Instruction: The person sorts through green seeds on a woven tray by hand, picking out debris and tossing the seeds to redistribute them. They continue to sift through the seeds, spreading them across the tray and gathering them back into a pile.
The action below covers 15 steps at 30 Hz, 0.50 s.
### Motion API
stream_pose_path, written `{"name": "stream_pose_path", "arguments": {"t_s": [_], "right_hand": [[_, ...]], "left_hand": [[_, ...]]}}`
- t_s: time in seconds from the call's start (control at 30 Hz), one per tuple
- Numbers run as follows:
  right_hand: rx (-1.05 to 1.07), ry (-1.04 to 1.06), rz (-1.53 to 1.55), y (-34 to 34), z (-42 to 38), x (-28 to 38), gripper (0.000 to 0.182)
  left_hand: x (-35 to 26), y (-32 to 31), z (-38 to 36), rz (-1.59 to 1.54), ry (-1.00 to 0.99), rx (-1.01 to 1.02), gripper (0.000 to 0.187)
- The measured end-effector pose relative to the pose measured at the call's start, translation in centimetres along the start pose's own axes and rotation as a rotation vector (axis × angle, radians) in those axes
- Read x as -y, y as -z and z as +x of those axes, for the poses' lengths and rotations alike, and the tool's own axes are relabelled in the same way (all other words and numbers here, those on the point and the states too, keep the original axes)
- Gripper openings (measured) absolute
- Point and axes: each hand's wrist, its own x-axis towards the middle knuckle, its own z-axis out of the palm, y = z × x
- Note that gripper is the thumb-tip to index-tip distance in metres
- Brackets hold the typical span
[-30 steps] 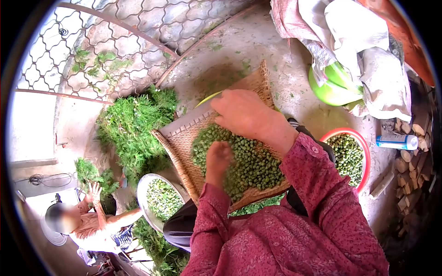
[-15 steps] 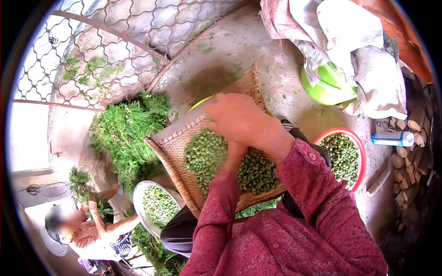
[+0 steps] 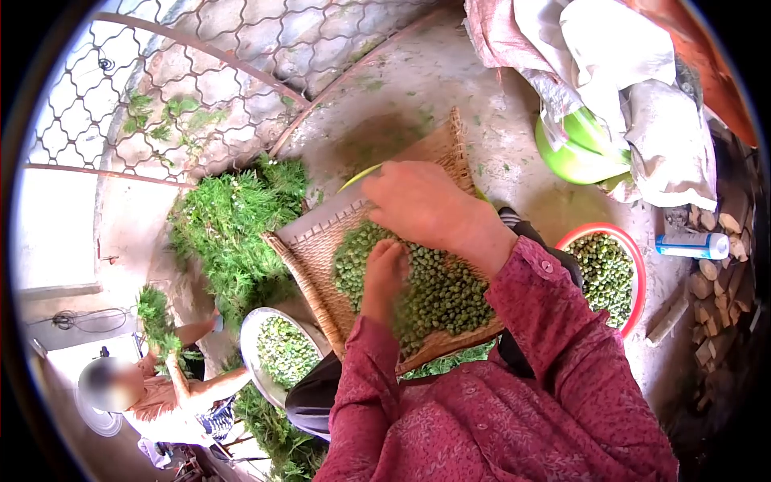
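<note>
A woven scoop-shaped basket (image 3: pixel 322 261) with a smooth pale lip lies tilted across my lap, holding many small round green berries (image 3: pixel 454 301). Just over the berries is my left hand (image 3: pixel 385 277), its fingers curled together and slightly blurred; anything between them is hidden. My right hand (image 3: pixel 430 205) hovers above the far part of the basket, back upward. Its visible fingers reach left, somewhat bent and apart, with nothing seen in them. Part of a yellow-green rim (image 3: pixel 359 177) shows beneath the basket.
A red-rimmed basin (image 3: pixel 640 269) of berries stands right, a metal basin (image 3: pixel 249 341) of green pieces left. Leafy greens (image 3: pixel 233 233) are heaped on the floor. Another person (image 3: pixel 165 394) works at lower left. Sacks (image 3: pixel 618 48), a green bowl (image 3: pixel 582 149) and firewood (image 3: pixel 715 313) lie right.
My left hand has drawn back from under the right hand, down and left over the berries. The right hand stays in nearly the same place. The whole view has shifted slightly.
</note>
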Motion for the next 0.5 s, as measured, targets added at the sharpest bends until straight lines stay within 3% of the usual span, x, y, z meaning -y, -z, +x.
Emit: {"name": "stream_pose_path", "arguments": {"t_s": [0.13,0.17,0.3,0.5], "right_hand": [[0.010,0.023,-0.017,-0.3,0.0,0.3,0.020],[0.013,0.025,-0.021,-0.3,0.0,0.3,0.020],[-0.008,0.070,-0.030,-0.6,-0.1,0.3,0.021],[0.158,0.103,-0.072,-1.6,0.1,0.8,0.023]], "left_hand": [[-0.9,-0.3,-2.1,-0.140,0.034,-0.015,0.010],[-0.9,-1.4,-2.5,-0.307,0.044,-0.117,0.006],[-0.5,-1.0,-2.7,-0.398,0.047,-0.054,0.006],[-3.4,-2.5,-4.6,-0.558,-0.085,0.087,0.009]]}}
